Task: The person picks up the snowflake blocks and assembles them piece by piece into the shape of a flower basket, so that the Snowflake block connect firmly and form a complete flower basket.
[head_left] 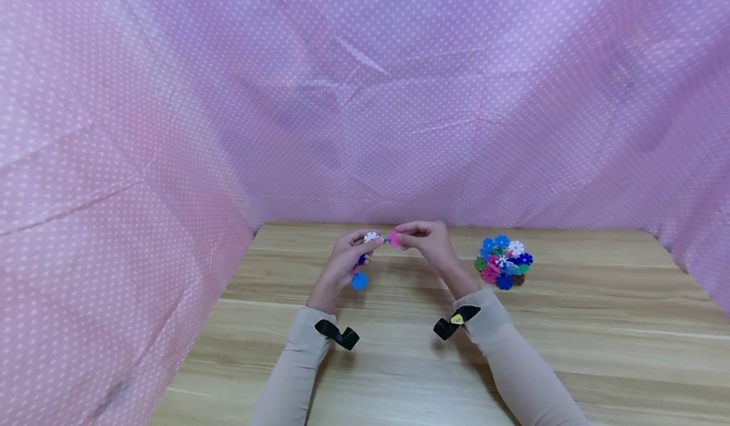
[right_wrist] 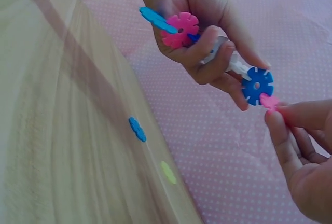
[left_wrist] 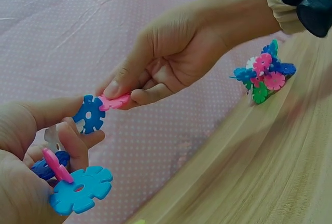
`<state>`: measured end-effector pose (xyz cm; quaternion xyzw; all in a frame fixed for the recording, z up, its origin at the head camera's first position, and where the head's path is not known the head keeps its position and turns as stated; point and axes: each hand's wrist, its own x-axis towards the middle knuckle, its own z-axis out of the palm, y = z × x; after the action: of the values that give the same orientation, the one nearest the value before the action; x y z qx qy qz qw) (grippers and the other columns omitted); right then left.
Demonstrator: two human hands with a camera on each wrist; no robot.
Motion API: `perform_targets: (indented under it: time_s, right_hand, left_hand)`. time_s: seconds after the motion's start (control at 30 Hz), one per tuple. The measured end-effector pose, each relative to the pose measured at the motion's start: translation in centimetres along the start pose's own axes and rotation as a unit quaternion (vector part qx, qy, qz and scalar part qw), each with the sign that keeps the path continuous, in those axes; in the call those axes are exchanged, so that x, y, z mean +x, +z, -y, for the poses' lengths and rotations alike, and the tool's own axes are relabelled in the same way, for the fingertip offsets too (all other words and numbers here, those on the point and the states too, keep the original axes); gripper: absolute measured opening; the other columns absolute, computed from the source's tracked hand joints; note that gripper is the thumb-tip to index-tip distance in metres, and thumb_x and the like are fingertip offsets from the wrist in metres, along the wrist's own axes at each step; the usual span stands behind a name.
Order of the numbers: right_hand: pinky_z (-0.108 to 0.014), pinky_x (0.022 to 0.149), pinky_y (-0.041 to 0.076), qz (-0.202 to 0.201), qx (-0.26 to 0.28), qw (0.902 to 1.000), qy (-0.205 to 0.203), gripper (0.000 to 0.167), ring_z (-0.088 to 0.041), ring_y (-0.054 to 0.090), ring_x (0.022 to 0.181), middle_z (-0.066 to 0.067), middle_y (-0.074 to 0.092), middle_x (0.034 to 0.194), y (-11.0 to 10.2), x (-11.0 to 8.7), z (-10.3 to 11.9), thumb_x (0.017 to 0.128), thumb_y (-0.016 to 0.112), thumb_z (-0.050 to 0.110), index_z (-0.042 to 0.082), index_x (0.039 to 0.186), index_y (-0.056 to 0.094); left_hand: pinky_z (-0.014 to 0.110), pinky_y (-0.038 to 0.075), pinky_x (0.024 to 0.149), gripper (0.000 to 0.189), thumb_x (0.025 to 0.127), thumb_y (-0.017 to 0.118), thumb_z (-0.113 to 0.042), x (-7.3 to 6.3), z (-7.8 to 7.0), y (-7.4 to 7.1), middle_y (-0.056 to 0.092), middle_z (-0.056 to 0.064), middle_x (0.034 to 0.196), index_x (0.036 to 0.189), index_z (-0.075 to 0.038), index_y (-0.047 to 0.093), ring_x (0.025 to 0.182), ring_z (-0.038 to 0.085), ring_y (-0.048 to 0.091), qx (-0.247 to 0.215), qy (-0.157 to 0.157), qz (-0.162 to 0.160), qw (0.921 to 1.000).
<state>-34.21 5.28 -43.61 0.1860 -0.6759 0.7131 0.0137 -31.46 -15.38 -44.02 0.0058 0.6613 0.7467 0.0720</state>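
My left hand [head_left: 344,256] grips a chain of notched plastic snowflake discs. A light blue disc [left_wrist: 83,190] and a pink disc [right_wrist: 181,29] hang out by the palm, and white discs [right_wrist: 213,49] pass partly hidden between the fingers. At the other end, a blue disc [right_wrist: 257,86] sticks out past the left fingertips. My right hand [head_left: 431,245] pinches a pink snowflake disc [left_wrist: 115,101] between thumb and fingers, its edge meeting the rim of that blue disc. Both hands are above the far part of the wooden table.
To the right on the wooden table [head_left: 399,375] stands a ball-like cluster of joined, multicoloured snowflake discs [head_left: 503,262]. A loose blue disc [right_wrist: 137,129] and a yellow disc [right_wrist: 168,172] lie near the table's edge. Pink dotted cloth [head_left: 365,128] hangs behind and along the sides.
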Motion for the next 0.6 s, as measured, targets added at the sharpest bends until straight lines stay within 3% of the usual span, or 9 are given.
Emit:
perform_targets:
  time_s: [0.17,0.33,0.6]
  right_hand:
    - [-0.022,0.065,0.06,-0.013,0.02,0.9995,-0.02,0.025,-0.008,0.07,0.066,-0.001,0.078,0.083,0.4,-0.2,-0.2,0.087,0.074,-0.008,-0.021,0.107,0.067]
    - [-0.022,0.065,0.061,-0.028,0.052,0.9982,-0.009,0.027,-0.008,0.071,0.066,0.005,0.076,0.078,0.8,-0.4,-0.3,0.086,0.074,-0.01,-0.023,0.108,0.065]
    - [-0.023,0.065,0.061,-0.025,0.087,0.9959,-0.005,0.031,-0.009,0.072,0.067,0.005,0.077,0.078,0.8,-0.6,0.0,0.086,0.071,-0.014,-0.027,0.112,0.06]
  left_hand:
    - [0.013,0.041,0.051,0.034,0.091,0.077,-0.015,0.0,0.0,0.3,0.066,-0.007,0.085,0.122,-0.004,0.068,0.065,0.003,0.052,-0.011,0.006,-0.017,0.9998]
    - [0.014,0.036,0.047,0.03,0.09,0.078,-0.014,-0.2,0.0,0.6,0.065,-0.006,0.083,0.118,-0.005,0.069,0.062,0.004,0.052,-0.013,0.009,-0.032,0.9994]
    - [0.013,0.043,0.053,0.026,0.092,0.075,-0.011,-0.4,0.1,1.2,0.065,-0.007,0.083,0.115,-0.003,0.07,0.067,0.004,0.054,-0.03,0.023,-0.027,0.9989]
